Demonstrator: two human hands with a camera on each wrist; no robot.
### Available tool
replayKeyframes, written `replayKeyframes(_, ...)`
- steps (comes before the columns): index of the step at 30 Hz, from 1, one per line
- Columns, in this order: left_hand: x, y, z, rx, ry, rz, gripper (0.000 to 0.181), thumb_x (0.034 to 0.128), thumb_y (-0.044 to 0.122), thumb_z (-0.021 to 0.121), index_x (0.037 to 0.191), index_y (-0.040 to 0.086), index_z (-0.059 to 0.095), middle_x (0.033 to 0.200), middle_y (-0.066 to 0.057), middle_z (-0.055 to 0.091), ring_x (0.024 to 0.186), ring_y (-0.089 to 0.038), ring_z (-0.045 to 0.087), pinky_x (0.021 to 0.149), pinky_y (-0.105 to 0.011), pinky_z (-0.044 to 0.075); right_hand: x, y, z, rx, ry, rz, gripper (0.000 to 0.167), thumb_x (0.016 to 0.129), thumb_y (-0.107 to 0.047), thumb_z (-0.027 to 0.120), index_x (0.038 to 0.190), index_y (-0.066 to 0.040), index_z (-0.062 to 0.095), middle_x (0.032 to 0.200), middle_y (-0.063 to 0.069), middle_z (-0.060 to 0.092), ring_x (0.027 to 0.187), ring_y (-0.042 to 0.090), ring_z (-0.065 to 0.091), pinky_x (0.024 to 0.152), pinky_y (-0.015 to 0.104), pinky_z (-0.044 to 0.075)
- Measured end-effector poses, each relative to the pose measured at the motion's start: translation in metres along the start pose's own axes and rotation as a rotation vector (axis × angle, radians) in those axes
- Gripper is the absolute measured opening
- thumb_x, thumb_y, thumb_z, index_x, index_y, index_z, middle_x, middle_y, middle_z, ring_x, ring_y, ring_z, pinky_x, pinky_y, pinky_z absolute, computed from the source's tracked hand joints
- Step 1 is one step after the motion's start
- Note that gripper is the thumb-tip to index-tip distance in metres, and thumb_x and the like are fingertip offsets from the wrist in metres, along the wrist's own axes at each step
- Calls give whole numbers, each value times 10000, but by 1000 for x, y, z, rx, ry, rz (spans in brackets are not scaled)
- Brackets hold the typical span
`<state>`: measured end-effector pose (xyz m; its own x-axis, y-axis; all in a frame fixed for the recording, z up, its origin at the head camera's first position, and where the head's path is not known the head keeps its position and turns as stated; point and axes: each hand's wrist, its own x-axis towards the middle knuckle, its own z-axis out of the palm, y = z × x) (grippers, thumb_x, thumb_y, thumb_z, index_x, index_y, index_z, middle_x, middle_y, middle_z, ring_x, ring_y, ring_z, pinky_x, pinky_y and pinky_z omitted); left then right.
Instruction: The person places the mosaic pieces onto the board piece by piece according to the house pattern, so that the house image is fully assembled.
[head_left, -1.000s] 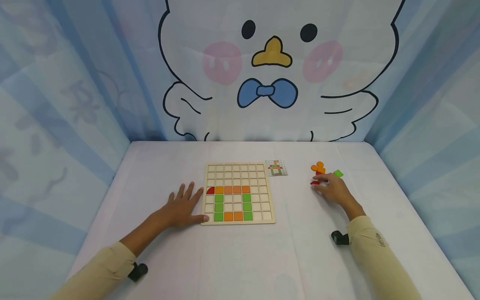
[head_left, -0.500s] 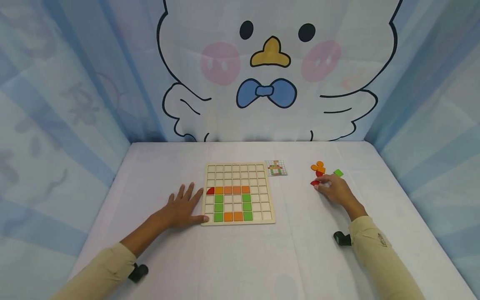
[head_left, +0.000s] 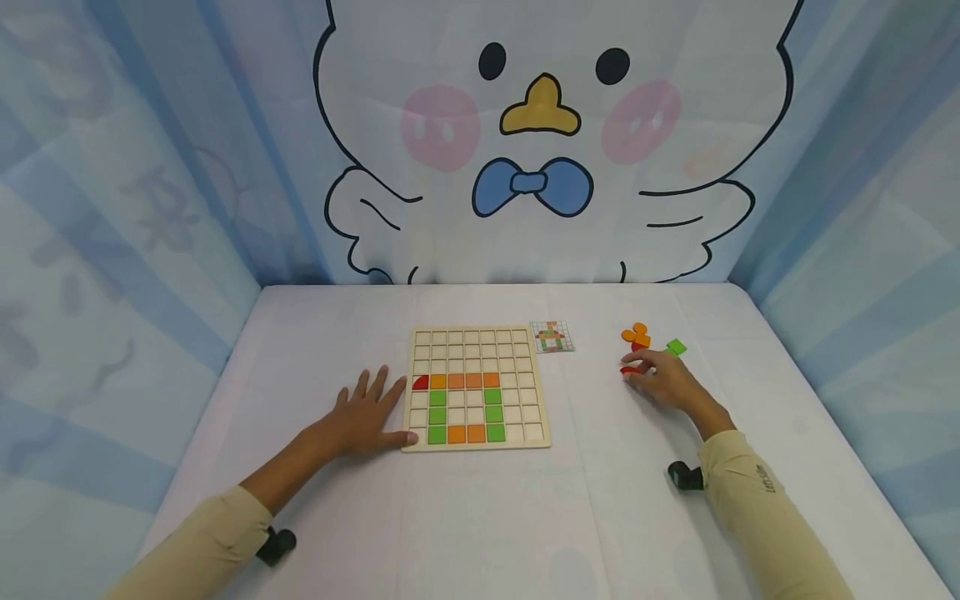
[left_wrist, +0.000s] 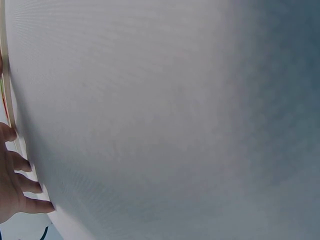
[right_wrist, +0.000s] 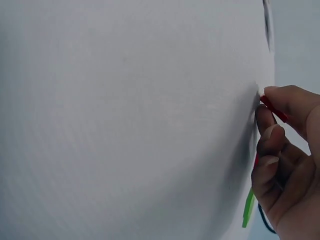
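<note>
My left hand (head_left: 363,419) lies with spread, straight fingers at the left edge of a wooden grid board (head_left: 543,392); its thumb rests on the board's lower left corner. Set in the board are a red rounded piece (head_left: 421,382), a row of orange squares (head_left: 473,380) and two columns of green squares (head_left: 437,413). To the right of the board, my right hand (head_left: 663,379) pinches a red piece (right_wrist: 273,108) between thumb and forefinger, low over the table. Its other fingers are curled. Most of the left hand is cut off in the left wrist view.
Beyond the right hand lie several orange pieces (head_left: 636,332), a partly hidden red piece (head_left: 636,347) and green piece (head_left: 676,347). A small printed pattern card (head_left: 552,336) lies beside the board's upper right corner. Curtains (head_left: 135,250) stand around the table (head_left: 487,525).
The right hand's fingers have shifted slightly around the red piece, which now shows as a thinner sliver between them in the head view. The left hand and the board stay put.
</note>
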<state>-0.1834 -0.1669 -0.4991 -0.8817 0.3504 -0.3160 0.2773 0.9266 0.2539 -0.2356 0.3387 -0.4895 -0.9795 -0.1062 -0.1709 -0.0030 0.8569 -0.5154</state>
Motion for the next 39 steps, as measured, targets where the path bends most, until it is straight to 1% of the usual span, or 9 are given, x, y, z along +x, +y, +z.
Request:
replayKeyframes(5,0,-1,0,4,2,1,1058,834,759,573,1613,140,214,1673,-236,66,1514,-530,34,1118,-768,138,0,-4,3,27,-11,-24,278,967,-162,668,1221,-50,689,991,132,658,836,233,564,701,268,495)
replayKeyframes(11,0,0,-2,-7,-4,0,1058,834,754,575,1614,139,211,1673,-234,64,1514,-530,27,1121,-767,125,2,-17,10,232,-63,3,333,952,-214,702,1248,-65,674,972,120,612,661,218,549,590,256,483)
replayKeyframes(14,-1,1,-3,-13,-8,-3,1057,835,747,581,1614,138,210,1673,-234,60,1515,-528,20,1124,-766,117,3,-26,16,321,-95,30,364,936,-271,725,1258,-108,680,983,114,595,636,217,541,587,257,472)
replayKeyframes(17,-1,1,-3,-12,-7,0,1053,839,741,583,1612,129,213,1671,-242,64,1512,-534,26,1120,-769,125,3,-38,23,381,-125,53,382,917,-322,746,1253,-150,691,995,109,597,631,223,537,596,265,466)
replayKeyframes(18,-1,1,-3,-8,-8,0,1053,840,745,580,1612,131,213,1671,-240,65,1513,-533,29,1121,-767,130,3,-42,26,393,-135,47,385,912,-331,750,1250,-155,693,991,107,601,627,223,535,596,265,462)
replayKeyframes(22,0,0,-2,5,-7,5,1056,839,759,569,1610,128,220,1670,-245,75,1511,-537,44,1112,-772,149,7,-58,36,417,-151,-6,368,918,-326,743,1248,-171,692,947,98,604,602,200,516,570,255,436)
replayKeyframes(25,0,0,-1,8,-6,6,1062,834,771,564,1609,130,225,1670,-244,78,1511,-537,47,1109,-775,152,13,-71,43,430,-153,-60,362,926,-300,736,1254,-156,682,936,93,598,590,184,506,554,249,432)
replayKeyframes(30,1,0,-1,1,-12,1,1068,829,776,564,1611,134,221,1672,-241,72,1513,-533,39,1114,-772,142,21,-93,55,443,-154,-112,342,913,-251,752,1218,-110,691,961,81,603,600,169,509,558,253,457)
replayKeyframes(39,1,0,-1,-6,-17,-6,1063,832,770,569,1614,146,211,1675,-232,60,1520,-519,23,1128,-759,130,31,-124,78,383,-159,-178,290,909,-187,747,1177,-80,716,938,70,641,683,144,524,590,257,454)
